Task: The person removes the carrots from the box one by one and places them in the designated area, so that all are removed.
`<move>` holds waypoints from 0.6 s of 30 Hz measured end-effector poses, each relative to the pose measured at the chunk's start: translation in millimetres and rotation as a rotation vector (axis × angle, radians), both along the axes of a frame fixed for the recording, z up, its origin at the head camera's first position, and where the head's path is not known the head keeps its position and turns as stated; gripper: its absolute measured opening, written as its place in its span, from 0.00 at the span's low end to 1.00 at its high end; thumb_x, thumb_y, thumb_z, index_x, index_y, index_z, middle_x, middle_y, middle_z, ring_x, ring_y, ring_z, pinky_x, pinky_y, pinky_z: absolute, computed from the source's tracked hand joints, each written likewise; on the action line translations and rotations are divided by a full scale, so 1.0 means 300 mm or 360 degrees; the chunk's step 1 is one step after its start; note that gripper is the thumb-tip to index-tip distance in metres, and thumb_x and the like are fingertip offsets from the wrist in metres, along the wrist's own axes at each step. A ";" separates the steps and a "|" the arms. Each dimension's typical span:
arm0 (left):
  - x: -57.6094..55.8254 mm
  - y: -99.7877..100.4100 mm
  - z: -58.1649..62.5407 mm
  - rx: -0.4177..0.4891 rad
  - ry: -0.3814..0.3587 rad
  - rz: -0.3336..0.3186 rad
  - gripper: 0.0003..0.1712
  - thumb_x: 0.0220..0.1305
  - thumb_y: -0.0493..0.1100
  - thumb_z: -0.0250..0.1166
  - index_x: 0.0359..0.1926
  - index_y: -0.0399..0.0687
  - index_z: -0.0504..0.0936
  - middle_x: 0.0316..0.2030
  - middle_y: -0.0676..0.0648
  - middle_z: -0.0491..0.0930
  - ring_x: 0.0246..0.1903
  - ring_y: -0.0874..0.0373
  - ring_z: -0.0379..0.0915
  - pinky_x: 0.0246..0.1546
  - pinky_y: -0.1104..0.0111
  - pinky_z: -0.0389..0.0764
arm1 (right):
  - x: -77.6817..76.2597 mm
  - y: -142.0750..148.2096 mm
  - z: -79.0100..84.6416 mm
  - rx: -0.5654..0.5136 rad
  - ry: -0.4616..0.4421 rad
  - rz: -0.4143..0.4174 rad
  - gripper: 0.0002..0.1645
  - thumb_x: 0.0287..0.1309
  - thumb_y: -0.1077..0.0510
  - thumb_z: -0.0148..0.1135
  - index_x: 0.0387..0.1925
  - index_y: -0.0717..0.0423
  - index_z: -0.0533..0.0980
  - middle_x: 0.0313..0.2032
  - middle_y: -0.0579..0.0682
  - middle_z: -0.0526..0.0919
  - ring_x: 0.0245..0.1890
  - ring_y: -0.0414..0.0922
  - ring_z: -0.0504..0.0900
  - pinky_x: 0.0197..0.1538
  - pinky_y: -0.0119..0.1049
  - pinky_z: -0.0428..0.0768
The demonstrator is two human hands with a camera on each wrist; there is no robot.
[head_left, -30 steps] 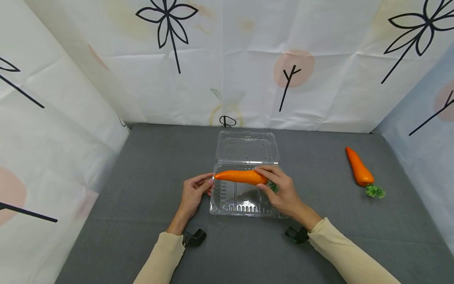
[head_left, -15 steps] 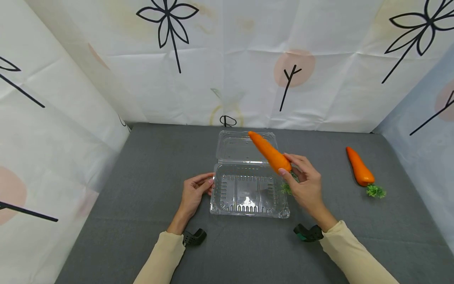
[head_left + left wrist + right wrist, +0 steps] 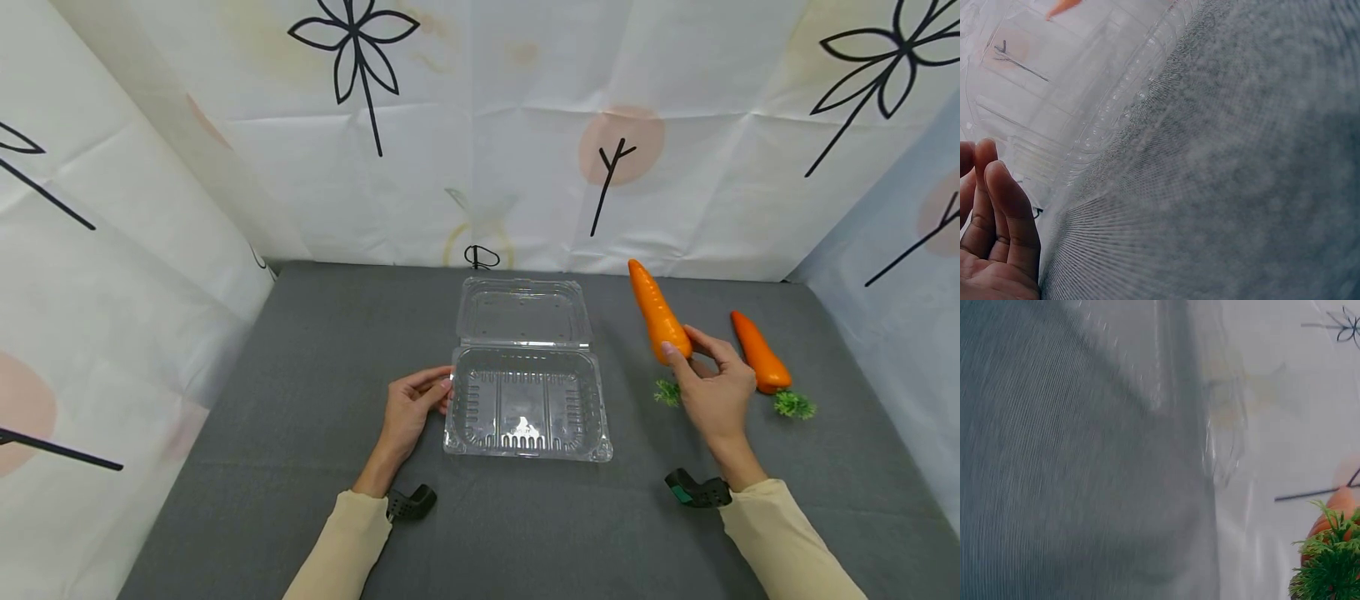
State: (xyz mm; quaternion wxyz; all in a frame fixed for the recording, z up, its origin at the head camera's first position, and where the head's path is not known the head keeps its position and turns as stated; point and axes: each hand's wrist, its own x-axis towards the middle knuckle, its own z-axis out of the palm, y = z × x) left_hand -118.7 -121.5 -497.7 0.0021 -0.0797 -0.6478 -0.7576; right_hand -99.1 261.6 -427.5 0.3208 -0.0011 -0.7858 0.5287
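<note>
In the head view, a clear plastic clamshell box [image 3: 525,396] lies with its lid [image 3: 522,310] folded back. My left hand [image 3: 408,408] pinches the box's left rim; the left wrist view shows the thumb and fingertips [image 3: 999,178] close together beside the clear wall [image 3: 1100,109]. My right hand [image 3: 716,383] grips an orange carrot [image 3: 655,308] by its thick end, raised above the table with the tip pointing away. Its green leafy top [image 3: 667,392] hangs under the hand and fills a corner of the right wrist view as leaves [image 3: 1332,565].
A second carrot [image 3: 759,354] with a green top [image 3: 794,405] lies on the grey table [image 3: 337,333], just right of my right hand. Printed white cloth walls [image 3: 487,125] stand behind and at both sides.
My right hand has carried the carrot from over the box out to the right, turning it from lying sideways to tip pointing away. The left hand and box have stayed put.
</note>
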 end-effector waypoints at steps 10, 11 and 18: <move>0.001 0.001 0.000 -0.0020 0.0003 0.0009 0.15 0.67 0.28 0.64 0.53 0.21 0.81 0.29 0.48 0.84 0.25 0.62 0.79 0.25 0.73 0.82 | 0.005 0.135 -0.051 0.0219 -0.0459 -0.0478 0.25 0.58 0.56 0.75 0.54 0.68 0.82 0.44 0.70 0.84 0.34 0.22 0.71 0.64 0.41 0.60; 0.001 0.000 0.000 -0.0019 0.0003 0.0009 0.15 0.67 0.28 0.64 0.53 0.21 0.81 0.29 0.48 0.84 0.25 0.62 0.79 0.25 0.73 0.82 | 0.006 0.143 -0.055 0.0222 -0.0485 -0.0483 0.26 0.59 0.56 0.75 0.54 0.69 0.82 0.45 0.71 0.83 0.37 0.28 0.73 0.66 0.48 0.55; 0.001 0.001 0.001 -0.0010 -0.0002 0.0008 0.15 0.67 0.28 0.64 0.53 0.21 0.81 0.29 0.48 0.84 0.25 0.63 0.79 0.25 0.73 0.82 | 0.014 0.169 -0.070 0.0280 -0.0668 -0.0484 0.29 0.63 0.53 0.71 0.55 0.73 0.79 0.47 0.75 0.81 0.52 0.63 0.73 0.70 0.61 0.49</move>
